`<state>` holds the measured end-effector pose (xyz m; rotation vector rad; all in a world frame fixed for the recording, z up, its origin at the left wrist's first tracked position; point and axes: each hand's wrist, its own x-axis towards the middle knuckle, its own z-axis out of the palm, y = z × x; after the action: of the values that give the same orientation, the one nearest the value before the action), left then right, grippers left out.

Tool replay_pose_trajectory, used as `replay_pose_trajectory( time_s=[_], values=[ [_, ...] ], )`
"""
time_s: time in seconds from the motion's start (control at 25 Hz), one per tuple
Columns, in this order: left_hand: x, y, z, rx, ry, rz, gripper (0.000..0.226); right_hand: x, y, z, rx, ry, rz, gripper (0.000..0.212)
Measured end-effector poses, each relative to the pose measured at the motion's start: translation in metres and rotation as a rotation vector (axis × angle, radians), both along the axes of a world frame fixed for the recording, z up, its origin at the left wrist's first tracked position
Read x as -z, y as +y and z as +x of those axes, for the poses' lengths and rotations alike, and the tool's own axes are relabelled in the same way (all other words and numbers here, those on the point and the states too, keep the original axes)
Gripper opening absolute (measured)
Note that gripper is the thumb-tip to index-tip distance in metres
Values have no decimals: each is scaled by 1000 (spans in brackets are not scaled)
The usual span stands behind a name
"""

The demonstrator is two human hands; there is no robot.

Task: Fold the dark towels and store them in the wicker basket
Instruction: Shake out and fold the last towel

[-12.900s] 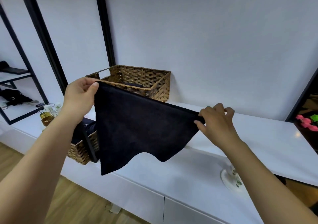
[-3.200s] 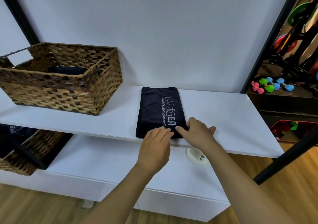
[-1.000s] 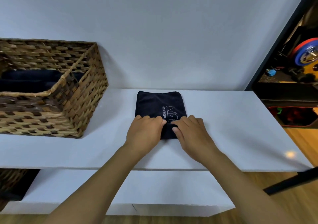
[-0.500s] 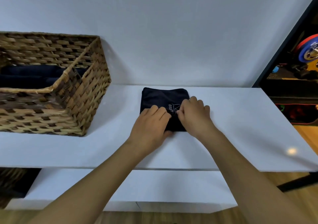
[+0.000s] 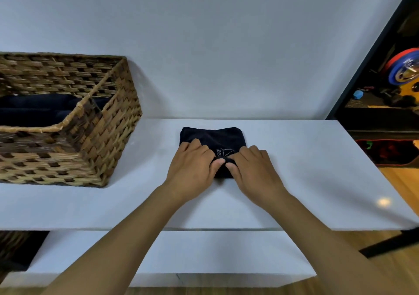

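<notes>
The small folded dark-navy cloth towel lies flat on the white tabletop, roughly at the centre of the view, with its long axis running from 9 to 3 o'clock and a scrap of pale printed lettering showing on top. Both hands sit on its near edge, at 6 o'clock from the towel's middle. The left hand lies over the towel's left half with fingers laid forward across the cloth and the thumb tucked in at the near fold; the right hand mirrors it on the right half. The two thumbs nearly meet, and between them the cloth bunches up, so both hands appear to pinch the near edge rather than only flatten it.

The large woven brown wicker basket stands on the same tabletop at about 9 o'clock from the towel, well apart from it, with dark folded cloth already inside. The left hand is the nearer to it.

My reading is that folding is about finished, and the coming move is a lift and a carry leftward over the basket's right wall, keeping the fold closed.
</notes>
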<state>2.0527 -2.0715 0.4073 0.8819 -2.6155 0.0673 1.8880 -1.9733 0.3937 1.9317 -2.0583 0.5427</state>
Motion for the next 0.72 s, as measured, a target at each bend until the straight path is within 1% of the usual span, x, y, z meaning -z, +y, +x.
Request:
replay_pose_trajectory(
  time_s=[0.08,0.12,0.2,0.24,0.28,0.32,0.36,0.44,0.52,0.56,0.64,0.68,0.72],
  values=[
    [-8,8,-9,-136,-85,11,62,-10,-6,4,16,-27,6,47],
    [-13,9,-15,-181,-140,49,62,-16,-8,7,30,-75,46,44],
    [-20,6,-21,-226,-215,154,60,-24,-14,7,66,-269,177,46],
    [-23,3,-22,-240,-216,228,57,-27,-18,5,98,-375,247,47],
    [-24,0,-22,-240,-178,289,51,-30,-23,3,117,-449,304,48],
    [-24,-1,-20,-227,-118,310,43,-32,-28,0,118,-492,351,48],
    [-23,-1,-18,-201,-64,261,34,-34,-32,-1,114,-518,391,46],
    [-12,5,-13,-76,-37,-26,25,-34,-39,-4,127,-536,420,43],
    [5,13,-3,26,-14,-259,24,-34,-41,-6,159,-586,387,42],
    [11,15,3,55,-32,-280,28,-34,-40,-6,182,-603,373,41],
    [14,12,11,63,-115,-270,43,-35,-38,-1,239,-598,364,38],
    [12,7,11,72,-144,-270,48,-35,-36,5,274,-525,345,35],
    [7,3,9,87,-143,-265,50,-30,-32,10,297,-370,266,32]
  ],
)
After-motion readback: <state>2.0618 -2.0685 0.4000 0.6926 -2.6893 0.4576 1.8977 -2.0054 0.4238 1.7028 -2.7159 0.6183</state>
